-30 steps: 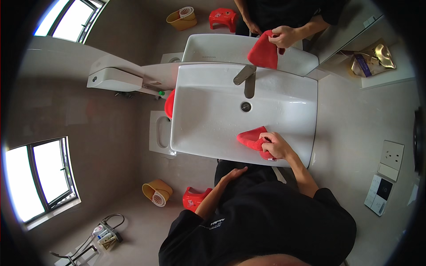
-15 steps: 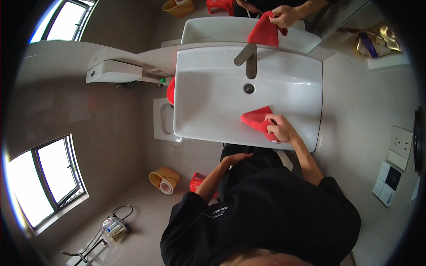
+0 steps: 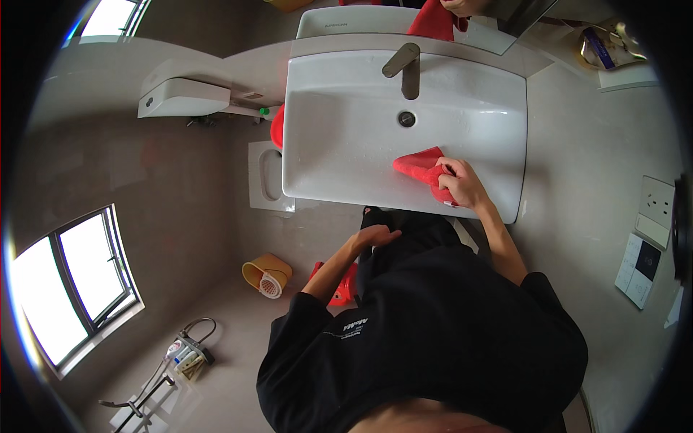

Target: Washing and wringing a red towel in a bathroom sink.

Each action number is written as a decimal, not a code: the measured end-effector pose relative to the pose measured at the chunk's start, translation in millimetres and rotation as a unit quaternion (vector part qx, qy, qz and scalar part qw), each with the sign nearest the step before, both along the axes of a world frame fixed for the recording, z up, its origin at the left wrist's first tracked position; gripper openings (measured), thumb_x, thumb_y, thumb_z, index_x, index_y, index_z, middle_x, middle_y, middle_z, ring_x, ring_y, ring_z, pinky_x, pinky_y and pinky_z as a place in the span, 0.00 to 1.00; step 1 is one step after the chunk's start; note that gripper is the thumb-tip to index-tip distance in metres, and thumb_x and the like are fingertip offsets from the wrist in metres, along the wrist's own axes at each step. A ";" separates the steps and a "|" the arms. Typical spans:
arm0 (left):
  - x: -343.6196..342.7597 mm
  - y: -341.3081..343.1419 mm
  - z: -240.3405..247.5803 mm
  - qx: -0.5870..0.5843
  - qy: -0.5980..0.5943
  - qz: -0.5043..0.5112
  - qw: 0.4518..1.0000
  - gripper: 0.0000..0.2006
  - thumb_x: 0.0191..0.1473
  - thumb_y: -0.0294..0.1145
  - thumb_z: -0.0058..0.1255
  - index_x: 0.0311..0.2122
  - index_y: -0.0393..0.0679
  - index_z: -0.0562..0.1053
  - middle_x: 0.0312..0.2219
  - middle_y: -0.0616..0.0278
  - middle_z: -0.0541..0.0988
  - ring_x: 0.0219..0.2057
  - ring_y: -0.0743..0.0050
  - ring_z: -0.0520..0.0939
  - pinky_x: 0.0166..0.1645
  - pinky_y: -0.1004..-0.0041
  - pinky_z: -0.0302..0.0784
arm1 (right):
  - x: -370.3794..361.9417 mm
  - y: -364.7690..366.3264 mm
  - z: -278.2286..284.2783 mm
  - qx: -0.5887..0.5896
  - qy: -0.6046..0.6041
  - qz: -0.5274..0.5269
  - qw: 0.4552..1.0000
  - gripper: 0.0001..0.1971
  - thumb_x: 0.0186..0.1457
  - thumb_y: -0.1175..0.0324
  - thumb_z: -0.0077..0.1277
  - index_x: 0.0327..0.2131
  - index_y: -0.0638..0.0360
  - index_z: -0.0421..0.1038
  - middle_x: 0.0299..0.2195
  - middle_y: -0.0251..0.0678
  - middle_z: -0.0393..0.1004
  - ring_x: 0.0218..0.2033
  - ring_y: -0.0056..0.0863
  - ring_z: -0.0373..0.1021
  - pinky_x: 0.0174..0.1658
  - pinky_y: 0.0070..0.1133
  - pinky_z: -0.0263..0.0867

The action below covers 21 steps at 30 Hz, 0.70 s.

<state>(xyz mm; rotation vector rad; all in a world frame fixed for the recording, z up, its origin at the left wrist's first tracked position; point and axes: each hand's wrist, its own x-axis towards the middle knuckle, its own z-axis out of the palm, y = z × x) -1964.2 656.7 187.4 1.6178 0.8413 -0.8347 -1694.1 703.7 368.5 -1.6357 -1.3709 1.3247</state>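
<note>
My right hand (image 3: 464, 185) grips a red cloth (image 3: 420, 167) over the front right part of the white washbasin (image 3: 339, 144). One corner of the cloth sticks out to the left across the basin's inner surface, and its bunched part sits under my fingers by the front rim. Behind it lie the round drain (image 3: 407, 119) and the grey faucet (image 3: 404, 68). My left hand (image 3: 378, 236) hangs below the front edge of the basin, beside my dark trousers. Its fingers are loosely stretched out and hold nothing visible.
A mirror behind the basin reflects the cloth. On the left are a squat toilet (image 3: 256, 180), a white cistern (image 3: 184, 97) and a yellow mop bucket (image 3: 267, 274). Behind my left arm stands a red stool (image 3: 346, 286). Switches (image 3: 639, 270) line the right wall.
The view has tilted, so the basin appears higher. My right hand still holds the cloth near the same place in the basin. My left hand has drawn slightly leftward.
</note>
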 end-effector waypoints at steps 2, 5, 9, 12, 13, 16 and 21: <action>5.0 7.2 39.9 0.058 -0.019 0.060 0.996 0.37 0.58 0.63 0.34 0.37 0.32 0.78 0.38 0.42 0.79 0.46 0.46 0.77 0.53 0.59 0.68 | 0.5 0.3 0.1 0.017 -0.012 0.004 1.000 0.09 0.39 0.70 0.46 0.24 0.66 0.64 0.16 0.39 0.62 0.20 0.29 0.58 0.27 0.25 0.57; 23.0 -8.1 80.7 0.150 -0.215 0.166 0.951 0.35 0.57 0.63 0.37 0.38 0.34 0.77 0.37 0.46 0.79 0.43 0.45 0.78 0.51 0.56 0.70 | -0.9 -5.0 3.2 0.003 0.012 0.003 1.000 0.09 0.39 0.70 0.46 0.24 0.67 0.64 0.16 0.40 0.63 0.20 0.29 0.59 0.27 0.25 0.57; 47.7 -22.8 95.8 0.181 -0.244 0.115 0.946 0.37 0.53 0.67 0.40 0.38 0.34 0.76 0.37 0.46 0.77 0.41 0.46 0.78 0.46 0.57 0.73 | -4.7 -9.3 9.4 0.021 0.015 -0.008 1.000 0.07 0.39 0.72 0.44 0.23 0.66 0.62 0.16 0.36 0.59 0.21 0.24 0.56 0.26 0.23 0.55; 54.2 -22.8 100.3 0.167 -0.170 0.101 0.966 0.41 0.50 0.70 0.41 0.37 0.31 0.76 0.37 0.42 0.77 0.42 0.46 0.78 0.46 0.57 0.73 | -5.0 -14.5 3.7 0.029 0.016 -0.016 0.999 0.05 0.38 0.74 0.43 0.20 0.65 0.59 0.16 0.32 0.55 0.21 0.19 0.52 0.25 0.21 0.51; 55.1 -26.3 97.0 0.168 -0.168 0.103 0.966 0.41 0.50 0.70 0.41 0.37 0.31 0.76 0.37 0.42 0.77 0.42 0.46 0.78 0.46 0.57 0.73 | -5.5 -15.4 1.9 0.032 0.020 -0.017 0.999 0.05 0.38 0.74 0.43 0.21 0.65 0.59 0.16 0.32 0.55 0.21 0.19 0.52 0.25 0.21 0.51; 56.9 -32.5 94.4 0.193 -0.106 0.103 0.970 0.42 0.48 0.72 0.42 0.33 0.29 0.76 0.31 0.40 0.78 0.38 0.45 0.79 0.45 0.57 0.73 | -6.1 -21.9 1.5 0.026 0.004 -0.015 1.000 0.10 0.39 0.70 0.46 0.25 0.67 0.63 0.15 0.42 0.60 0.19 0.32 0.57 0.26 0.26 0.56; 50.3 -29.7 82.8 0.108 -0.142 0.087 0.980 0.41 0.50 0.71 0.41 0.22 0.30 0.76 0.23 0.40 0.78 0.31 0.43 0.81 0.41 0.57 0.75 | -8.9 -29.5 -0.4 0.044 0.012 -0.022 0.999 0.09 0.38 0.70 0.47 0.24 0.66 0.61 0.15 0.39 0.55 0.19 0.30 0.53 0.25 0.26 0.53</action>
